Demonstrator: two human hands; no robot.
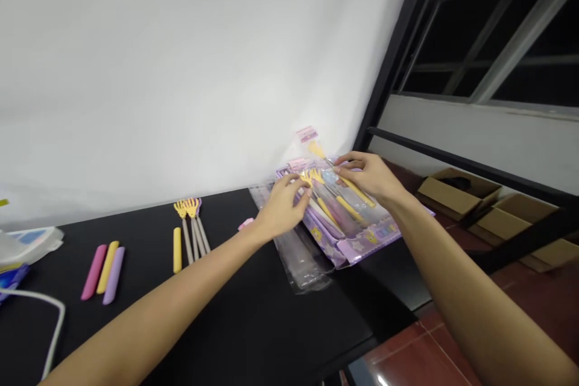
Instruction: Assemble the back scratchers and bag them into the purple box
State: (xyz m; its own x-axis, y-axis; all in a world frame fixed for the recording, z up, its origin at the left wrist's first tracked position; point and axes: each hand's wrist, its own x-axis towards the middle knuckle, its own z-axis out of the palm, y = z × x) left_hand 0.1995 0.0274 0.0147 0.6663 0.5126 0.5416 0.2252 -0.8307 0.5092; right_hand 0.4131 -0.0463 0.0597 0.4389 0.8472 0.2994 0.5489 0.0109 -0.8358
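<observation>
My right hand (364, 175) pinches a yellow back scratcher (355, 190) in a clear bag, its hand-shaped head pointing up and away. Below it lies a purple printed display box (371, 244) holding several bagged back scratchers with yellow heads and handles. My left hand (283, 205) is over the box's left side, fingers loosely curled and thumb apart, close to the yellow heads (316, 176). Whether its fingertips touch them I cannot tell. An empty clear plastic sleeve (301, 259) lies on the black table (271, 319), partly beneath the box.
Several unbagged back scratchers (193, 226) lie left of my left forearm, beside a yellow handle (177, 250). Pink (94, 271), yellow and purple handles lie farther left. A white cable (58, 325) crosses the table's left edge. Cardboard boxes (452, 193) stand on the floor at right.
</observation>
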